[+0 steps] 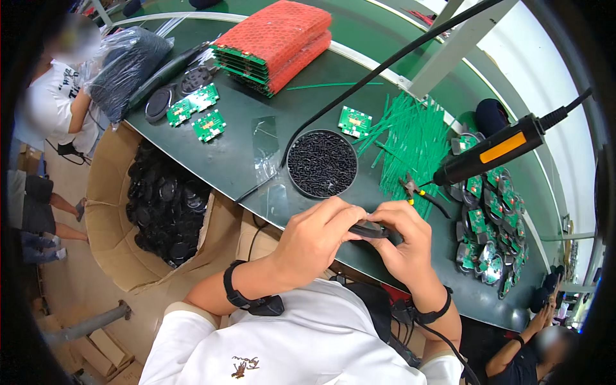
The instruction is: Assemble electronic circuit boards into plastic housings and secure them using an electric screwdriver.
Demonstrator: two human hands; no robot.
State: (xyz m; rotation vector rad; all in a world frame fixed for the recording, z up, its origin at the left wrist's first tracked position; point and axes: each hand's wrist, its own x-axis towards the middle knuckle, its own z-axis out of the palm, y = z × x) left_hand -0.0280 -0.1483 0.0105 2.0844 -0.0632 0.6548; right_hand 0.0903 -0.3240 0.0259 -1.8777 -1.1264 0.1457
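My left hand (314, 240) and my right hand (409, 242) meet at the table's near edge. Between them they grip a dark round plastic part (369, 229) held nearly edge-on, its rim pinched by fingers and thumbs. The fingers cover much of it, so its face shows little. Just beyond my hands stands a round dish (292, 182) full of small black screws (323, 160). A black electric screwdriver (494, 151) with an orange panel hangs to the right. Below its tip lie cutters (425, 194) with black and yellow handles.
Green strips (410, 144) lie beside a single circuit board (355, 122). Boards with round black parts form a pile (491, 224) at right. Red bubble-wrapped boards (276, 42) sit at the back. A carton (106, 212) of black round parts stands left; other people are at both sides.
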